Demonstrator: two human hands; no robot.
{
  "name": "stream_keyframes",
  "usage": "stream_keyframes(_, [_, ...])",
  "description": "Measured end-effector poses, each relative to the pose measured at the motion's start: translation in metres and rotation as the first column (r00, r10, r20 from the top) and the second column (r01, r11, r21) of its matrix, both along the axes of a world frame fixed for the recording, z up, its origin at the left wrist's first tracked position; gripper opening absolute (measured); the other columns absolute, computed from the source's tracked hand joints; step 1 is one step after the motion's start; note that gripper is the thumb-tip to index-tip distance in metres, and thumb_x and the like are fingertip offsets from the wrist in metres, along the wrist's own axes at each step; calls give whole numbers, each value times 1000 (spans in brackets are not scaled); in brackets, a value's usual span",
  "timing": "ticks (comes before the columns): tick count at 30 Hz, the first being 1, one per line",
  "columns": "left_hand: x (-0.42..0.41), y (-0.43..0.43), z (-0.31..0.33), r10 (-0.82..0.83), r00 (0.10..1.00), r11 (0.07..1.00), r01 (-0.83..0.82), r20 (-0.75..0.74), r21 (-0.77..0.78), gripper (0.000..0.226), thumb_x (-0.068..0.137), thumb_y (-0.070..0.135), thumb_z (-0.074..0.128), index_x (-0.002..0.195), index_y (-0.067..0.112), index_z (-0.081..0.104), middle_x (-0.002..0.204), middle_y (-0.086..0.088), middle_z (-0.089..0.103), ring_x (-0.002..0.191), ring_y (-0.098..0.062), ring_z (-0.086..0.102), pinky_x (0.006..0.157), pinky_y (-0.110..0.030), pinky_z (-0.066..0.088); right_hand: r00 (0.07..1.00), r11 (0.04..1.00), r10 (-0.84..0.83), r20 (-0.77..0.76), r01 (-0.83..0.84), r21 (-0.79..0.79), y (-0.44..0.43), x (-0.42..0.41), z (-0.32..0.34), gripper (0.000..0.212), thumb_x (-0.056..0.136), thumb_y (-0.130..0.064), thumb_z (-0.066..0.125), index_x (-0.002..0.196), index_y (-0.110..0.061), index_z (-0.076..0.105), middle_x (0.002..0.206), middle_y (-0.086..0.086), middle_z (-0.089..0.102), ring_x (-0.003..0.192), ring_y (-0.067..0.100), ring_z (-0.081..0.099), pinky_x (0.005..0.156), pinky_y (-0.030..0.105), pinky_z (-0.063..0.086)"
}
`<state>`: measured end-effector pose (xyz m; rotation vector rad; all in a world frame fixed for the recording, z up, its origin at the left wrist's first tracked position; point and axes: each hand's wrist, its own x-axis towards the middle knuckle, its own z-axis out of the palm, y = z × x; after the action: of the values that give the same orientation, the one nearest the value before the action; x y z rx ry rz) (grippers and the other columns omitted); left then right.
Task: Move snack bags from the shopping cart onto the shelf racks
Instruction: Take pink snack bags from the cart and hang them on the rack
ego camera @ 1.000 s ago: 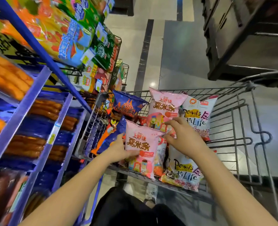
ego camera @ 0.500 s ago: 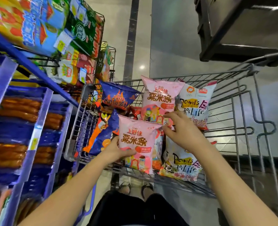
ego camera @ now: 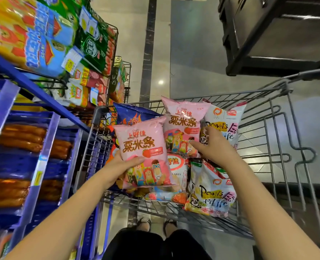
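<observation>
Bright, even light; wide-angle bend.
Lamp glare spots the floor (ego camera: 161, 82) at 12 o'clock; shelf racks (ego camera: 33, 166) blur at 9 o'clock.

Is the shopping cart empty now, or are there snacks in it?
Not empty. The shopping cart holds a second pink bag, white bags and a blue bag; the left hand grips one pink bag.

Wire cart (ego camera: 279, 147) bearing snack bags (ego camera: 211, 192)
</observation>
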<state>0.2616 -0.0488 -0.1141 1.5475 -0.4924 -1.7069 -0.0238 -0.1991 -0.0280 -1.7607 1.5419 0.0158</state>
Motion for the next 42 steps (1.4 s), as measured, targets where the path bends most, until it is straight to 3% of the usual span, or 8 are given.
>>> stream_keyframes(4, [7,-11,8,26,1000,999,-26,4,-38,93,63,42,93,144,25,48,132,-4,70,118,-25,70,100,-48,55,992,977,-121,41,112,180,-17,7,-18,75,83,-44,81,139,-11,43,120,-5,56,110,17,56,90,32,46])
stream_keyframes(9, [16,-25,10,97,993,995,-95,71,-32,96,61,52,96,141,26,49,132,-3,70,114,-23,72,100,-48,55,974,954,-168,150,123,273,-54,-14,-120,115,34,-84,86,128,-26,53,120,-8,70,110,17,68,96,47,57])
stream_keyframes(14, [20,-30,12,67,996,998,-66,66,-20,89,66,48,95,140,28,50,131,-1,70,116,-22,71,102,-48,54,944,926,-280,172,219,309,-42,28,-73,56,73,-32,92,118,-15,62,115,1,69,104,18,65,93,32,52])
stream_keyframes(18, [26,-31,18,105,991,994,-103,80,-25,106,58,56,96,145,32,41,135,-2,67,115,-23,71,101,-51,54,917,908,-323,233,231,350,-44,37,-81,46,77,-21,89,112,-18,59,107,-4,63,99,14,63,93,31,50])
stream_keyframes(26, [38,-40,30,160,983,985,-154,89,-72,99,61,49,97,144,26,47,132,-1,70,117,-24,71,103,-52,53,912,952,-279,300,222,211,-37,37,-75,54,65,-32,96,112,-21,72,103,-6,77,94,9,73,90,36,60])
stream_keyframes(32, [49,-45,54,160,986,974,-149,55,-171,71,75,30,87,139,24,56,128,-6,73,116,-28,71,101,-52,53,892,970,-241,382,206,131,-34,30,-47,41,72,-27,93,99,-36,63,92,-20,71,79,-13,67,67,8,53])
stream_keyframes(37, [56,-43,82,164,984,964,-145,72,-225,51,83,22,85,129,23,64,123,-7,75,115,-31,71,100,-51,54,869,973,-222,443,168,158,-34,32,-15,81,56,-57,94,125,-34,58,113,-13,73,102,8,70,88,31,56])
stream_keyframes(42, [64,-32,108,161,982,942,-124,95,-310,65,78,29,85,137,21,60,130,-8,71,119,-30,69,103,-52,52,826,981,-140,547,42,188,-27,38,21,46,74,-33,87,115,-26,66,102,-6,79,85,5,75,61,16,55])
